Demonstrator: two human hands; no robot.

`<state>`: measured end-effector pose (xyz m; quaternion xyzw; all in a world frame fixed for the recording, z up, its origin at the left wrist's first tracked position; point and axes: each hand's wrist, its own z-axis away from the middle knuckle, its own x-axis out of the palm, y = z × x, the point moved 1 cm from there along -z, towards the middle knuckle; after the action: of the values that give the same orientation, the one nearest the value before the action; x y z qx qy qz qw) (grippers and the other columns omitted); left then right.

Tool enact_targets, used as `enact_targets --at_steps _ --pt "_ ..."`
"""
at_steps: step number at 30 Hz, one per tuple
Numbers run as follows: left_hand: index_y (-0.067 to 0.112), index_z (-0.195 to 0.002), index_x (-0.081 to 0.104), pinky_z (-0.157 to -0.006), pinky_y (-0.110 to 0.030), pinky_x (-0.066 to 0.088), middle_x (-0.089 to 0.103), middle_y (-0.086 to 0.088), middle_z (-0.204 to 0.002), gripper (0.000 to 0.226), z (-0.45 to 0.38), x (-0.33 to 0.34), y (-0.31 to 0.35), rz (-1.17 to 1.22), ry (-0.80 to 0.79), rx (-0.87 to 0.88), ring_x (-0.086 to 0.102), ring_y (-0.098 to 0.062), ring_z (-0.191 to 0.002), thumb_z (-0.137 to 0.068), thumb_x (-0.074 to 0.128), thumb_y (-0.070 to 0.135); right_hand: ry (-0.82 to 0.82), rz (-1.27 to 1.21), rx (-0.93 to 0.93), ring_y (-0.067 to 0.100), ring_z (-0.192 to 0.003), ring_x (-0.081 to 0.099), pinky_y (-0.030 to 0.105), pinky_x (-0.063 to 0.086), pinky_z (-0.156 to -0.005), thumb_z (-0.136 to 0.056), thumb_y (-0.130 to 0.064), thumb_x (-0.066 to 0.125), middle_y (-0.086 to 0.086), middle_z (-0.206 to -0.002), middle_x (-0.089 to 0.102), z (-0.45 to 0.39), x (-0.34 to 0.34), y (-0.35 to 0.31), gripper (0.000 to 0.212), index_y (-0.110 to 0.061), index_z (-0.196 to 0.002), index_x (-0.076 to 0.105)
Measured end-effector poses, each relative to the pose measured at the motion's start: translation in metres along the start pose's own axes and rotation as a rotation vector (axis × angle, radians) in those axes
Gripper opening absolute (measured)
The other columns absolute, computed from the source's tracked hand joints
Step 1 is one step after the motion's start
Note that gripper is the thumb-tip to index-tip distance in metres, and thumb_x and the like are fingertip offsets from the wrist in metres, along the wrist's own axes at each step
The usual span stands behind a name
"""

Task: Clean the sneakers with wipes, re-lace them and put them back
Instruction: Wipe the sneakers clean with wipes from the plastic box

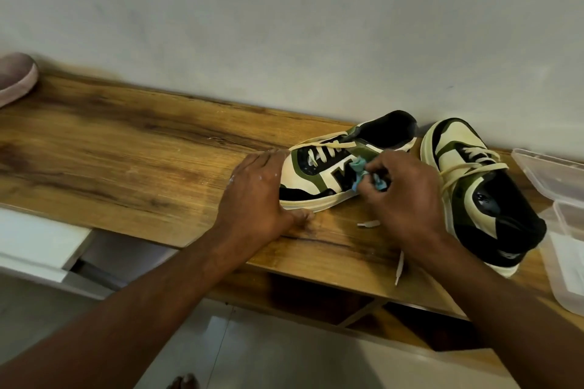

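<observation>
Sneaker (319, 174) braced by flat left hand (256, 193), right fingers (376, 178) pinching wipe (358, 169), clear box (565, 199) beside second sneaker (480, 193)

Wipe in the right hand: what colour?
Light blue. The crumpled wipe is pinched in the right hand against the sneaker's side; head view.

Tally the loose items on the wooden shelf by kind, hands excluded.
Green, cream and black sneakers: 2 (one being wiped, one to its right)
Pink shoe, partly out of frame: 1
Blue wipe: 1
Clear plastic containers: 2 (rear, front)
Total: 6
</observation>
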<state>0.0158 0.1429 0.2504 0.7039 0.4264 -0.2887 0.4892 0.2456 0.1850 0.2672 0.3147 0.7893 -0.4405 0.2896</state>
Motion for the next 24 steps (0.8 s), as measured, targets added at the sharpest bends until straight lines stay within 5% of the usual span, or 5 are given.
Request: enact_targets --at_steps 3,10,17,19,24 --pt "0.019 -0.142 0.057 -0.106 -0.039 0.043 0.065 0.001 -0.134 0.101 0.001 0.001 0.001 -0.010 0.013 -0.006 0.053 -0.019 -0.123 -0.055 0.097 0.053 0.019 -0.032 0.046 0.007 -0.079 0.062 0.028 0.058 -0.067 -0.082 -0.013 0.084 -0.007 -0.086 0.067 0.006 0.004 -0.003 0.017 -0.019 -0.087 0.068" --pt "0.019 -0.139 0.057 -0.096 -0.028 0.039 0.066 0.002 -0.128 0.090 0.000 0.001 0.001 -0.008 0.018 0.003 0.053 -0.016 -0.116 -0.061 0.090 0.052 -0.198 0.014 -0.254 0.014 -0.076 0.055 0.037 0.053 -0.060 -0.086 -0.012 0.076 -0.002 -0.091 0.059 0.031 0.036 -0.033 0.016 -0.018 -0.090 0.062" --pt "0.018 -0.140 0.058 -0.101 -0.035 0.043 0.065 0.000 -0.134 0.101 0.000 -0.001 0.002 -0.014 0.020 -0.043 0.051 -0.019 -0.123 -0.055 0.097 0.054 0.008 0.008 0.138 0.005 -0.080 0.061 0.024 0.055 -0.068 -0.082 -0.010 0.083 -0.008 -0.086 0.065 0.000 0.001 0.010 0.020 -0.022 -0.083 0.067" --pt "0.017 -0.140 0.058 -0.102 -0.036 0.042 0.065 0.000 -0.134 0.100 0.000 0.000 0.003 -0.014 0.020 -0.052 0.052 -0.020 -0.124 -0.055 0.098 0.053 -0.029 -0.025 0.084 0.002 -0.079 0.060 0.017 0.050 -0.068 -0.083 -0.009 0.082 -0.009 -0.084 0.065 0.005 0.011 -0.001 0.018 -0.020 -0.083 0.068" --pt "0.018 -0.140 0.057 -0.101 -0.034 0.042 0.065 0.000 -0.134 0.097 -0.002 0.000 0.000 -0.019 0.007 -0.052 0.052 -0.019 -0.124 -0.058 0.097 0.051 -0.156 -0.035 -0.138 0.007 -0.075 0.056 0.024 0.049 -0.065 -0.082 -0.008 0.079 -0.007 -0.083 0.062 0.018 0.031 -0.024 0.017 -0.019 -0.084 0.066"
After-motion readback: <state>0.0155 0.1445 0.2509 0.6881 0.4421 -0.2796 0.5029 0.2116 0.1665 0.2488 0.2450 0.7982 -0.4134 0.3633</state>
